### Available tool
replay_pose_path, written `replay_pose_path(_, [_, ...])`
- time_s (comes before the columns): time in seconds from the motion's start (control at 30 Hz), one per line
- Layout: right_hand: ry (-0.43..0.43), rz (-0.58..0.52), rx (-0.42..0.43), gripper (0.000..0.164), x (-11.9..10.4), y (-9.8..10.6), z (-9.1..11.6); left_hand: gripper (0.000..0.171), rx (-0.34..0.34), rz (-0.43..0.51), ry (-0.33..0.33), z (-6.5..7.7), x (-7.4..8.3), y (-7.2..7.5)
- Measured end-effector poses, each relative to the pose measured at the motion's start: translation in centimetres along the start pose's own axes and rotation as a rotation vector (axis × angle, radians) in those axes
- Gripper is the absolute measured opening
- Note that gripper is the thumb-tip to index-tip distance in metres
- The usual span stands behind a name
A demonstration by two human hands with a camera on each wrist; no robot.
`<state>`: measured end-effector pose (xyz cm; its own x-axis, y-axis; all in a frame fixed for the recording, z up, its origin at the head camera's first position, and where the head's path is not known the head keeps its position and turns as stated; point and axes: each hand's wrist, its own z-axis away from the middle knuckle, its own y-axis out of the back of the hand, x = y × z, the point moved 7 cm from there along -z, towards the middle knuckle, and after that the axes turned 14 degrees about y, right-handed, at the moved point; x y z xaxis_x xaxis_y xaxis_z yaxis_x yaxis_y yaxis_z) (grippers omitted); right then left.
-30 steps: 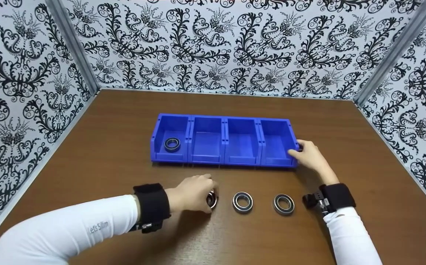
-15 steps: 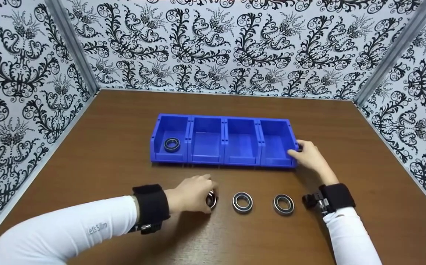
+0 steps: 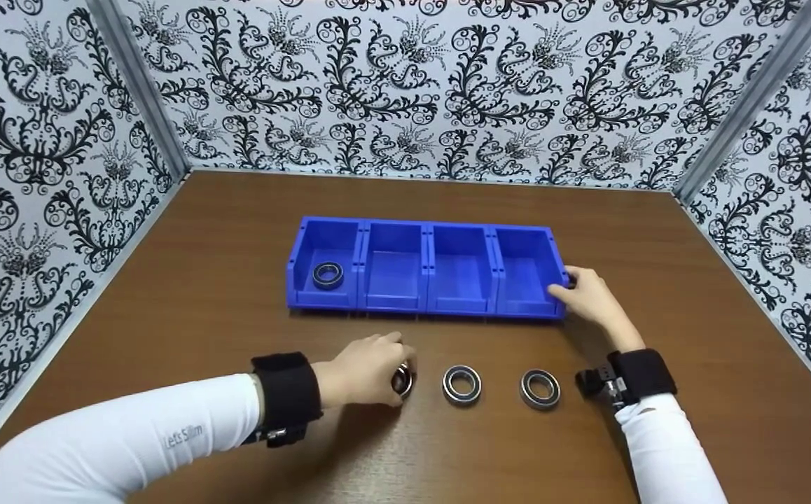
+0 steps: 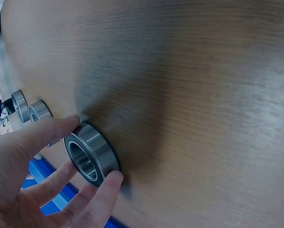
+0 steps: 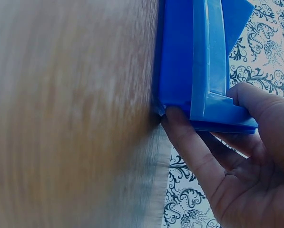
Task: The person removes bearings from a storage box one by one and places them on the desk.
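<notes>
My left hand (image 3: 367, 369) grips a ball bearing (image 4: 103, 151) between thumb and fingers, around its shiny outer ring. In the head view the fingers cover much of that bearing; whether it touches the table cannot be told. To its right lie two similar bearings, a nearer one (image 3: 462, 401) and a farther one (image 3: 541, 405). My right hand (image 3: 591, 297) holds the right end of a blue four-part bin (image 3: 391, 304), its thumb over the rim and a fingertip low at the bin's base in the right wrist view. Another bearing (image 3: 328, 285) lies flat in the leftmost compartment.
A brown wooden table (image 3: 237, 203) bears everything. Patterned panels (image 3: 405, 91) enclose its back and sides, joined by grey metal posts (image 3: 143, 91). Black straps with small cameras (image 3: 288, 392) sit on both wrists.
</notes>
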<state>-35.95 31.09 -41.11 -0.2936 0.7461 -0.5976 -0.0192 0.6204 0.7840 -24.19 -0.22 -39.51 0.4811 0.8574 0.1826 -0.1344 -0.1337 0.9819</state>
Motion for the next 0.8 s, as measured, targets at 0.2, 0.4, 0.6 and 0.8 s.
replay_pose_path(0.2, [-0.003,-0.003,-0.002,0.045,0.1,0.0,-0.1,0.034,-0.004,-0.006,0.005,0.2,0.1,0.2])
replay_pose_path(0.4, [0.005,-0.009,0.006,0.043,0.1,0.1,-0.1,0.036,-0.022,0.012,0.016,0.3,0.1,0.7])
replay_pose_path(0.6, [0.002,-0.015,-0.002,0.044,0.2,0.1,-0.1,0.036,-0.047,0.034,0.032,0.0,0.0,1.0])
replay_pose_path(0.8, [0.004,-0.05,-0.011,0.044,0.0,-0.1,0.0,0.032,-0.02,0.072,0.024,0.1,-0.1,1.8])
